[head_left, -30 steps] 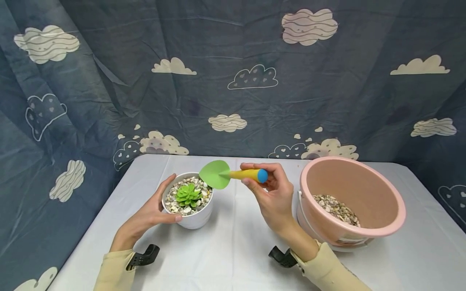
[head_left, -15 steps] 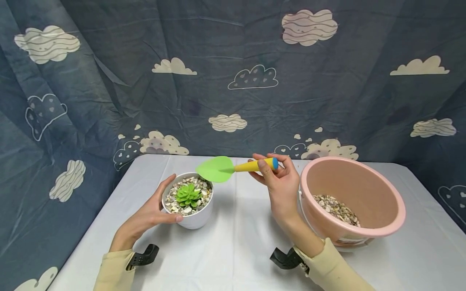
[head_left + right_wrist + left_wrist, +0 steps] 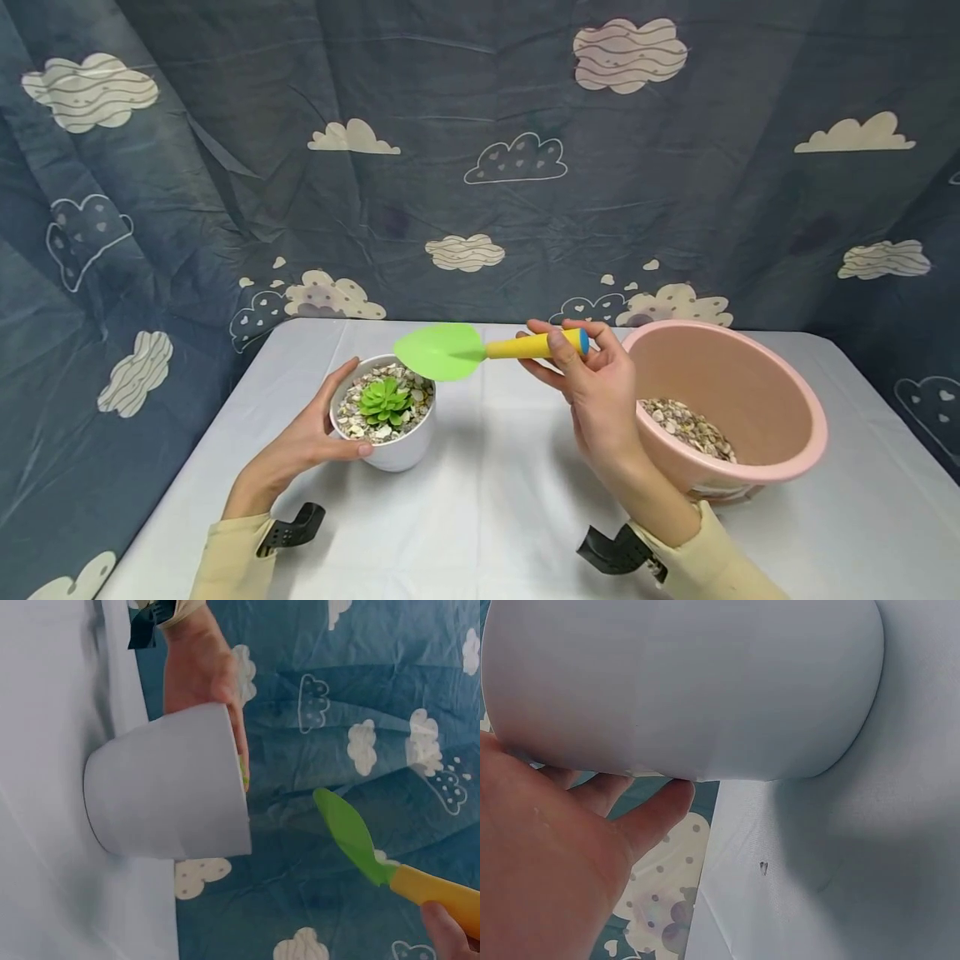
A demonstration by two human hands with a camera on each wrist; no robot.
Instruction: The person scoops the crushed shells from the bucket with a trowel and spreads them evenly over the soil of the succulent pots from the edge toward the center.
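Observation:
In the head view, my left hand (image 3: 300, 442) holds the side of a white plant pot (image 3: 408, 446), thumb at the front and fingers round the far left. A small green succulent (image 3: 385, 402) sits in the pot among pebbles (image 3: 358, 417). My right hand (image 3: 603, 396) grips the yellow handle of a small trowel (image 3: 442, 352) with a green blade and a blue end cap. That blade overlaps the pot's back right rim here. The right wrist view shows the blade (image 3: 349, 832) held apart from the pot, above its rim.
A pink bucket (image 3: 772, 400) stands at the right, with a heap of pebbles (image 3: 690, 429) in its bottom. My right forearm passes in front of its left side. A dark cloth with clouds (image 3: 517, 217) hangs behind the white-covered table (image 3: 450, 533).
The right hand has moved right, and the trowel has risen a little and turned nearly level. The left hand and the pot have stayed in place. The head view has shifted slightly.

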